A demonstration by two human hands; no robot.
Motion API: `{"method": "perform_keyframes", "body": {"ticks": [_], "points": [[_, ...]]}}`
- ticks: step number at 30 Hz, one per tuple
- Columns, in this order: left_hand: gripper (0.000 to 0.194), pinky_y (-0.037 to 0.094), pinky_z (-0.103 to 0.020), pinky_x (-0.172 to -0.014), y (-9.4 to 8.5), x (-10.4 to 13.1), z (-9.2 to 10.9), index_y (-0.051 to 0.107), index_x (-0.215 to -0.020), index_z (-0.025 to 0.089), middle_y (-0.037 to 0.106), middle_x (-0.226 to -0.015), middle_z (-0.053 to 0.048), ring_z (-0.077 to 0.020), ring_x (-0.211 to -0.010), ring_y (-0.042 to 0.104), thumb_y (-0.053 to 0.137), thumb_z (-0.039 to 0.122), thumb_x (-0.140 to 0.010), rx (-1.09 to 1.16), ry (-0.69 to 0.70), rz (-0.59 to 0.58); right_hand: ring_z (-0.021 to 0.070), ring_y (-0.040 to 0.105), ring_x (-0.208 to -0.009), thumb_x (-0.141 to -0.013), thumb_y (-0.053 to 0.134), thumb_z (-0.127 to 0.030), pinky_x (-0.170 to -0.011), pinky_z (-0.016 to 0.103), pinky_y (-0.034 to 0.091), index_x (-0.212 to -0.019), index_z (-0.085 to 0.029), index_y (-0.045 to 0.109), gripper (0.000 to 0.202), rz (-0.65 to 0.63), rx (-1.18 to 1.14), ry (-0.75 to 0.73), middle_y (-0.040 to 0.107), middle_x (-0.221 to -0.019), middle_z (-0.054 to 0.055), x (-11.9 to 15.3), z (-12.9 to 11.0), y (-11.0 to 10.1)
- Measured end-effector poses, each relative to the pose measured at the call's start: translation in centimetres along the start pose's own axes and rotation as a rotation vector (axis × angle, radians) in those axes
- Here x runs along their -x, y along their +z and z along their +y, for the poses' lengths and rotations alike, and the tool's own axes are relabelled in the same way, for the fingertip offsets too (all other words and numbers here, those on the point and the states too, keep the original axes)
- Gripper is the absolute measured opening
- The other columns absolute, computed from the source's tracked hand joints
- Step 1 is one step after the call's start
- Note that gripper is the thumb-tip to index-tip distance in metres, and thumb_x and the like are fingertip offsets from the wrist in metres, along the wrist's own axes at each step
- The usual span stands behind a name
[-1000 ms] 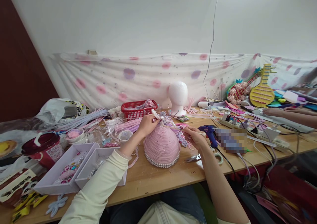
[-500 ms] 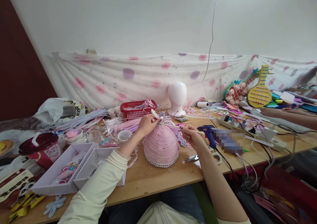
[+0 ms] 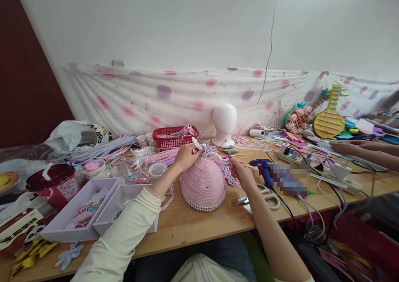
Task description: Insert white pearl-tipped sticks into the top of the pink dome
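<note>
A pink dome-shaped cap (image 3: 203,184), wound in cord and edged with a string of pearl beads, stands on the wooden table in front of me. At its top, my left hand (image 3: 188,156) pinches a white beaded ornament (image 3: 196,143). My right hand (image 3: 242,173) is closed on a thin light-coloured stick (image 3: 252,166), to the right of the cap's top. The stick's other end points toward the ornament, but its tip is too small to make out. Scissors (image 3: 269,201) lie beneath my right forearm.
A blue glue gun (image 3: 263,170) lies to the right, near a power strip (image 3: 347,181) and cables. A white foam head (image 3: 225,124) and red basket (image 3: 174,139) stand behind. White boxes (image 3: 70,230) of beads sit left. Another person's hands (image 3: 347,148) are at far right.
My right hand has turned, its fingers closing more, and the thin stick now shows across it. My left hand stays at the cap's top. The view has shifted slightly.
</note>
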State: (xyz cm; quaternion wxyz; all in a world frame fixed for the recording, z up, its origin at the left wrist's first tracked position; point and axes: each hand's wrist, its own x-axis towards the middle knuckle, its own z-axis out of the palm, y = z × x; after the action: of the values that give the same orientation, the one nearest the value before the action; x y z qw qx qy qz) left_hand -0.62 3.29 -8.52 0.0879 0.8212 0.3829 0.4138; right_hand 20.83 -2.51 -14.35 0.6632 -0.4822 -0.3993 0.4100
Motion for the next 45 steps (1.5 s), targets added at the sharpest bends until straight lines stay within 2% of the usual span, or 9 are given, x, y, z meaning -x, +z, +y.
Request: {"method": "perform_keyframes", "body": {"ticks": [7, 12, 17, 22, 25, 32, 37, 42, 45], "points": [[0.012, 0.049, -0.029, -0.078, -0.1, 0.1, 0.2, 0.075, -0.085, 0.017, 0.075, -0.088, -0.006, -0.0197, -0.082, 0.068, 0.063, 0.018, -0.081, -0.009, -0.008, 0.002, 0.0055, 0.034, -0.037, -0.06, 0.076, -0.041, -0.036, 0.022, 0.02, -0.051, -0.017, 0.059, 0.031, -0.036, 0.073, 0.068, 0.046, -0.042, -0.003, -0.2, -0.3, -0.7], [0.013, 0.049, -0.029, -0.078, -0.1, 0.1, 0.2, 0.075, -0.085, 0.015, 0.075, -0.087, -0.007, -0.0197, -0.08, 0.068, 0.063, 0.021, -0.082, -0.018, -0.001, 0.002, 0.0061, 0.038, -0.04, -0.055, 0.079, -0.047, -0.037, 0.022, 0.024, -0.058, -0.014, 0.067, 0.036, -0.129, 0.097, 0.113, 0.051, -0.045, -0.001, -0.3, -0.4, -1.2], [0.013, 0.049, -0.029, -0.078, 0.0, 0.1, 0.1, 0.075, -0.087, 0.015, 0.075, -0.089, -0.007, -0.0196, -0.081, 0.068, 0.063, 0.019, -0.082, -0.016, -0.003, -0.003, 0.0065, 0.041, -0.044, -0.053, 0.082, -0.049, -0.038, 0.021, 0.026, -0.063, -0.015, 0.068, 0.038, -0.158, 0.09, 0.089, 0.057, -0.053, 0.001, 0.0, -0.7, -1.3], [0.013, 0.049, -0.029, -0.078, 0.0, 0.1, 0.1, 0.075, -0.088, 0.016, 0.075, -0.088, -0.006, -0.0191, -0.08, 0.067, 0.063, 0.02, -0.082, -0.018, 0.0, 0.001, 0.0047, 0.039, -0.044, -0.046, 0.087, -0.048, -0.041, 0.02, 0.029, -0.053, -0.017, 0.06, 0.042, -0.205, 0.051, 0.079, 0.051, -0.049, -0.003, 0.7, -1.7, -1.0], [0.013, 0.049, -0.029, -0.078, -0.1, 0.2, 0.2, 0.075, -0.087, 0.016, 0.075, -0.087, -0.007, -0.0192, -0.08, 0.067, 0.063, 0.02, -0.082, -0.01, -0.003, 0.0, 0.0054, 0.038, -0.044, -0.048, 0.086, -0.045, -0.042, 0.02, 0.028, -0.052, -0.018, 0.056, 0.041, -0.215, 0.057, 0.052, 0.047, -0.046, -0.005, 1.1, -1.9, -1.0], [0.012, 0.048, -0.028, -0.077, -0.2, 0.2, 0.4, 0.075, -0.086, 0.016, 0.075, -0.087, -0.006, -0.0193, -0.081, 0.067, 0.064, 0.019, -0.082, -0.002, -0.032, -0.003, 0.008, 0.04, -0.046, -0.059, 0.082, -0.044, -0.042, 0.023, 0.027, -0.055, -0.019, 0.057, 0.035, -0.222, 0.116, -0.067, 0.049, -0.048, -0.003, 0.7, -1.6, -1.6], [0.013, 0.049, -0.029, -0.077, -0.1, 0.2, 0.3, 0.075, -0.085, 0.014, 0.075, -0.087, -0.008, -0.0202, -0.081, 0.068, 0.065, 0.022, -0.081, 0.018, -0.059, -0.002, 0.008, 0.036, -0.045, -0.063, 0.077, -0.043, -0.043, 0.025, 0.025, -0.05, -0.018, 0.059, 0.033, -0.171, 0.149, -0.076, 0.045, -0.046, -0.003, -0.4, -2.1, -1.2], [0.014, 0.049, -0.029, -0.081, 0.0, 0.2, 0.1, 0.075, -0.089, 0.017, 0.076, -0.092, -0.006, -0.0203, -0.086, 0.068, 0.064, 0.021, -0.082, 0.043, -0.034, 0.006, 0.0084, 0.036, -0.042, -0.069, 0.067, -0.038, -0.042, 0.026, 0.025, -0.047, -0.018, 0.06, 0.031, -0.032, 0.239, -0.066, 0.044, -0.041, -0.002, -1.0, -2.0, -0.4], [0.015, 0.049, -0.03, -0.082, 0.1, 0.1, 0.0, 0.075, -0.09, 0.016, 0.076, -0.096, -0.007, -0.0208, -0.089, 0.068, 0.063, 0.019, -0.081, 0.042, -0.027, -0.002, 0.0082, 0.035, -0.04, -0.069, 0.067, -0.038, -0.041, 0.026, 0.023, -0.045, -0.018, 0.058, 0.032, -0.061, 0.22, -0.022, 0.041, -0.038, -0.003, -1.0, -1.5, -0.6]]}}
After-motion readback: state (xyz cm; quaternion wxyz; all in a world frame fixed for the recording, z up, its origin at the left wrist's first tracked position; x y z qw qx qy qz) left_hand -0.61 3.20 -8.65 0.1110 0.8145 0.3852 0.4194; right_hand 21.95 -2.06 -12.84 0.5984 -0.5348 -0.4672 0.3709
